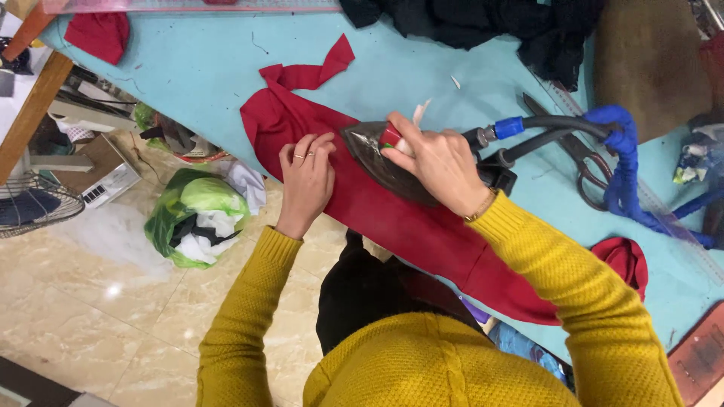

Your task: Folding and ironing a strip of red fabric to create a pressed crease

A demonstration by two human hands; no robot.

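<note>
Head view, containers: a green plastic bag [197, 215] sits on the tiled floor [98, 301] below the table edge, its mouth open, stuffed with white and dark fabric scraps. A second green bag [162, 132] lies nearer the table, half hidden under it, its contents too jumbled to tell apart.
Red fabric: a long strip of red cloth [392, 218] lies flat on the light blue table cover [204, 68], running from upper left to lower right along the table's near edge. Its upper end is knotted or twisted, with a loose tail pointing up and to the right. The lower end bunches into a fold near the right sleeve.
Iron: a dark steam iron [381, 158] rests sole down on the red cloth, nose pointing left, with a red button at its top and a grey hose with a blue coupling trailing right.
Right hand: the right hand [434, 162] is closed around the iron's handle, with a scrap of white material caught between the fingers.
Left hand: the left hand [305, 173] lies palm down, fingers slightly curled, pressing the red cloth just left of the iron's nose; it grasps nothing.
Nearby: scissors [581, 154] lie on the table right of the iron, beside a blue wrapped cord [622, 162]. Black fabric [483, 26] is heaped at the table's far edge.
</note>
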